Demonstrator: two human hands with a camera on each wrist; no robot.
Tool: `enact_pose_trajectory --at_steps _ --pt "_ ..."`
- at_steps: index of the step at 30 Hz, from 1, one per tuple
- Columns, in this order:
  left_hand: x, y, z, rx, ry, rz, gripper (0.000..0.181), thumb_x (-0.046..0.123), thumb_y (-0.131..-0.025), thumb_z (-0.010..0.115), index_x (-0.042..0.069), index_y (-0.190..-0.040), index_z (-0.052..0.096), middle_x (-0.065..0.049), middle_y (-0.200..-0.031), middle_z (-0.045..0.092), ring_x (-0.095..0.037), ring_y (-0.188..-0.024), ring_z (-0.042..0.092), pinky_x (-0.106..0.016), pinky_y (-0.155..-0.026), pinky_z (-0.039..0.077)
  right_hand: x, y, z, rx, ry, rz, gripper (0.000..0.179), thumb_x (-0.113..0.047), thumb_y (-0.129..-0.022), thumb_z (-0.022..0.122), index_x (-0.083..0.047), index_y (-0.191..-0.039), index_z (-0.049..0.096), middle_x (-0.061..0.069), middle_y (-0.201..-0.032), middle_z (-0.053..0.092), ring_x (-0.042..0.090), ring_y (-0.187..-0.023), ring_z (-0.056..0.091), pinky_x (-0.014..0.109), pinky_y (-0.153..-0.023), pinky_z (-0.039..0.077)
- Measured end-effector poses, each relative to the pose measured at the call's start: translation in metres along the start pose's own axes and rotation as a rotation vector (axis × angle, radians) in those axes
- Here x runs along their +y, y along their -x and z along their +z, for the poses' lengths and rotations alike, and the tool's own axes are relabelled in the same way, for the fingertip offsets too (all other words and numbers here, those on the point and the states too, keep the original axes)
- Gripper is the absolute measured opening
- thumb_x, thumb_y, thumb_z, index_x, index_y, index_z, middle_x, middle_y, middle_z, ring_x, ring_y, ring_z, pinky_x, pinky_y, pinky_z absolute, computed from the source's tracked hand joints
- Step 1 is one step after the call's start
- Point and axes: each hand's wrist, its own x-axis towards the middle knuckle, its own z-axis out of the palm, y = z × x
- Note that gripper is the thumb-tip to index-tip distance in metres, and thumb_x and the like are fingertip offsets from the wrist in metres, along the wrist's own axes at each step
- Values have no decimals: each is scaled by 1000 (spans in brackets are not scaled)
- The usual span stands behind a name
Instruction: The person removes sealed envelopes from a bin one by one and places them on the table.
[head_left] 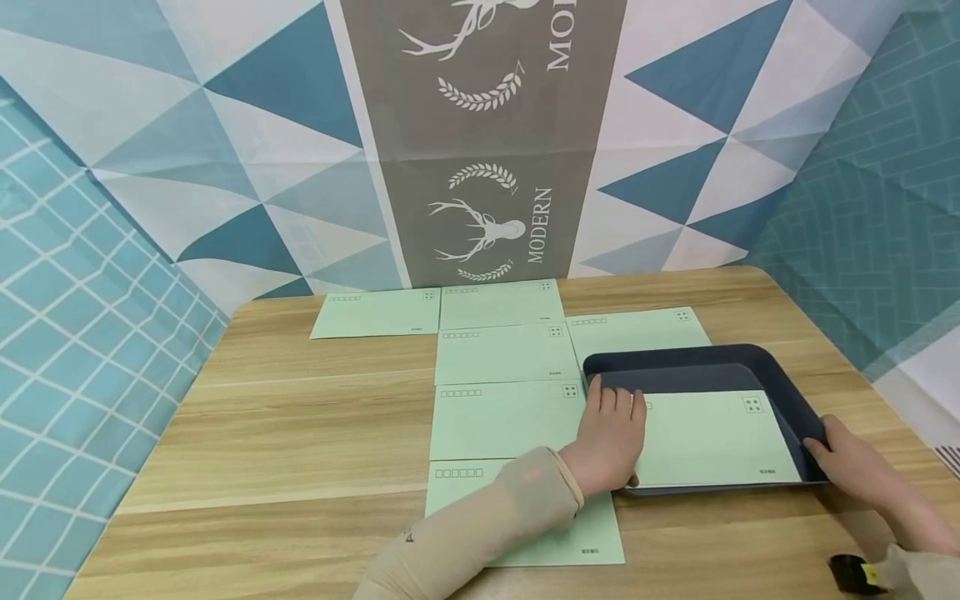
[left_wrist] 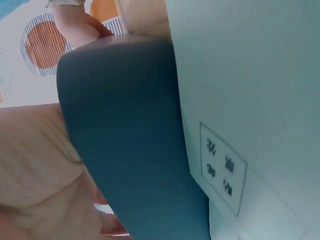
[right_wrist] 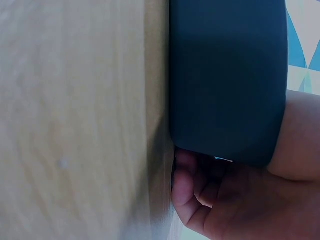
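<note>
A dark blue-grey tray [head_left: 678,358] rests low at the right side of the wooden table, with a pale green envelope [head_left: 712,442] lying in it. My left hand [head_left: 609,433] grips the tray's left side and covers that end of the envelope. In the left wrist view, its palm [left_wrist: 40,170] lies against the tray wall [left_wrist: 130,130]. At the opposite end, my right hand [head_left: 855,462] holds the rim with its thumb on top. Seen from the right wrist, curled fingers [right_wrist: 192,185] sit under the tray's edge [right_wrist: 227,85], close to the tabletop.
Several more green envelopes lie on the table [head_left: 300,433]: a column running from a back envelope [head_left: 501,305] to a front one [head_left: 585,533], partly under my left sleeve, another at the back left [head_left: 378,315], and one behind the tray [head_left: 637,329]. A patterned cloth [head_left: 487,142] hangs behind.
</note>
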Motion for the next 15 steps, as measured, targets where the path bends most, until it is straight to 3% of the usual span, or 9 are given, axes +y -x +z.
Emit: enact_pose_trajectory --at_steps 6,15 --pt "1 2 3 166 -7 -12 95 65 -61 68 7 -132 42 -2 -116 44 -16 -104 41 -37 -100 31 -1 0 0 6 -3 5 22 2 -91 38 21 -97 30 30 -81 45 33 -70 44 41 -60 40" --pt "-1 2 6 337 -27 -14 36 32 -86 56 14 -117 54 0 -99 47 -13 -83 46 -28 -78 36 -1 -2 1 0 -15 -1 22 2 -91 37 22 -98 30 30 -82 46 32 -70 44 38 -58 40"
